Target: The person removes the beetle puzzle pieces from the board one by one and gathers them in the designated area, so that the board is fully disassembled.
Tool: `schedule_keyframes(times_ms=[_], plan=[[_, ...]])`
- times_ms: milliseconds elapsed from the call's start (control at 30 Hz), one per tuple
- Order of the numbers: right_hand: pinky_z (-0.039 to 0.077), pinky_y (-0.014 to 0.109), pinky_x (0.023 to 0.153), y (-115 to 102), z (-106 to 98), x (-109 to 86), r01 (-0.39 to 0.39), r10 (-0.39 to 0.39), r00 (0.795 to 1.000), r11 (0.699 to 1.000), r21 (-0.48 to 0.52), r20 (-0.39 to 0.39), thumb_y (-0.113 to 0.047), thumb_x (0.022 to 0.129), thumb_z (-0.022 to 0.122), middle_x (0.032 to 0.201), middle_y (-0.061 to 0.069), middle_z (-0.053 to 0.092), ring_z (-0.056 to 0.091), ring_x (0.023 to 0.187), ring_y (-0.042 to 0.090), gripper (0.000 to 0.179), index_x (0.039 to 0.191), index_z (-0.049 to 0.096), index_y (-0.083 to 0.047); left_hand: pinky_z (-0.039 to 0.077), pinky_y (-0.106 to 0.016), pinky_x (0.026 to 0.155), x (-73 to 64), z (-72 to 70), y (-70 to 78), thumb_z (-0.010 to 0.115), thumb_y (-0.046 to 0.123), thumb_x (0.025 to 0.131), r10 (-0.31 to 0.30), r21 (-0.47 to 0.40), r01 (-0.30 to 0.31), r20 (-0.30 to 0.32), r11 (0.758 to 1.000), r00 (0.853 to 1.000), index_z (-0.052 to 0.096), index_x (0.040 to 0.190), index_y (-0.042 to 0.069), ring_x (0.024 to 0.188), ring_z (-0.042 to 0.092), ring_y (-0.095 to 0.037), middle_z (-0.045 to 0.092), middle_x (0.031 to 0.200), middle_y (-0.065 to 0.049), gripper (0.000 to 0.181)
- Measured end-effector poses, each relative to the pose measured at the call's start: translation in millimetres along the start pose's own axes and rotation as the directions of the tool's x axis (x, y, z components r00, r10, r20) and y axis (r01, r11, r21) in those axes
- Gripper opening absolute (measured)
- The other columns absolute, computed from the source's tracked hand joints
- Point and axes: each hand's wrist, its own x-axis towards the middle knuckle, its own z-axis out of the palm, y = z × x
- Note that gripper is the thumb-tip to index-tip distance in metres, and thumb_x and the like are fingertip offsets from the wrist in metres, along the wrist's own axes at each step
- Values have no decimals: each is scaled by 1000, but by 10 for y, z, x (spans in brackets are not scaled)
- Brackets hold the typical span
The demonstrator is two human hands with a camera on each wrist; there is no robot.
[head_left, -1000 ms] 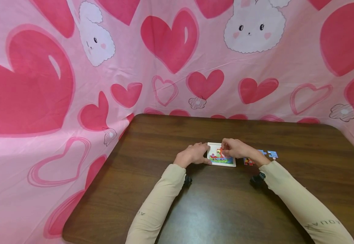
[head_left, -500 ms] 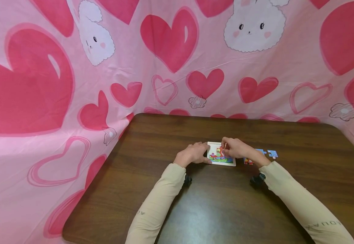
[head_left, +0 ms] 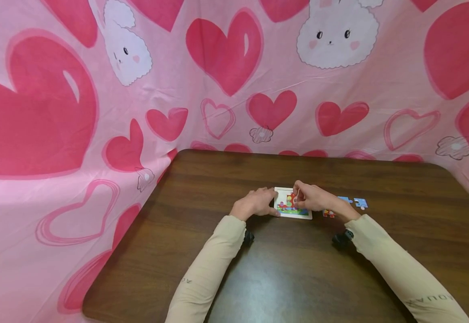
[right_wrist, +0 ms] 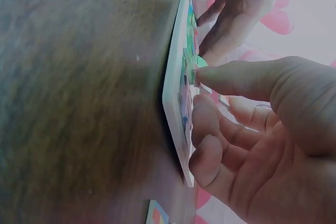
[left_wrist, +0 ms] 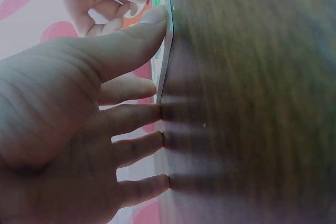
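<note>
A small white-framed jigsaw puzzle board (head_left: 281, 195) lies on the table in the head view. Colourful pieces fill its lower part and some of its middle; bare white shows at the upper left. My left hand (head_left: 256, 202) rests at the board's left side, thumb on the rim and the other fingers extended, their tips down by the far corner and on the table. Over the board's right part, my right hand (head_left: 315, 196) pinches a puzzle piece (right_wrist: 201, 62) between thumb and fingers, largely hidden by them. Its green edge shows in the right wrist view.
Right of the board lie loose puzzle pieces: a blue one (head_left: 360, 203), another blue one (head_left: 344, 199) partly behind the right wrist, and a red-patterned one (head_left: 329, 213). The brown wooden table (head_left: 291, 269) meets a pink heart-patterned cloth (head_left: 226, 121) at its back and left.
My right hand stays over the same part of the board, its fingers shifting only slightly. The left hand keeps its place at the board's left side.
</note>
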Motion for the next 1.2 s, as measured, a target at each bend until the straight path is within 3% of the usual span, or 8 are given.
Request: schedule_keyframes(times_ms=[200,533,933,1200], plan=[[40,29,63,-43,26,-15,10,-10,998,1000,13,-55,-12,89,71,80,3,53,49,70,16,24,95,47,-10,36,-46,114,-6,-3,-5,66,53,88,-2,-3,2,7,1000,1000,52,138,18,142,39,-25,44,152,-3,63],[36,24,57,-130,111,-24,45,-46,998,998,-43,-33,-10,89,68,72,-2,51,46,63,11,14,83,55,-13,45,-43,103,-20,-14,-11,67,53,88,24,13,-23,-17,1000,1000,58,120,19,128,51,-24,56,133,-1,48],[37,23,57,-206,79,-58,40,-42,999,997,-69,-30,-7,84,64,71,-4,51,46,62,10,13,81,54,-14,41,-44,109,-20,-7,-6,66,54,88,9,26,-8,-10,1000,1000,56,131,19,135,46,-24,50,144,-2,57],[44,27,53,-205,-59,-143,30,-31,999,998,48,21,-13,94,65,75,2,60,56,52,15,15,87,52,-10,35,-46,114,-19,-4,-1,66,54,88,-2,12,2,6,1000,1000,52,139,19,143,37,-25,41,155,-3,63]])
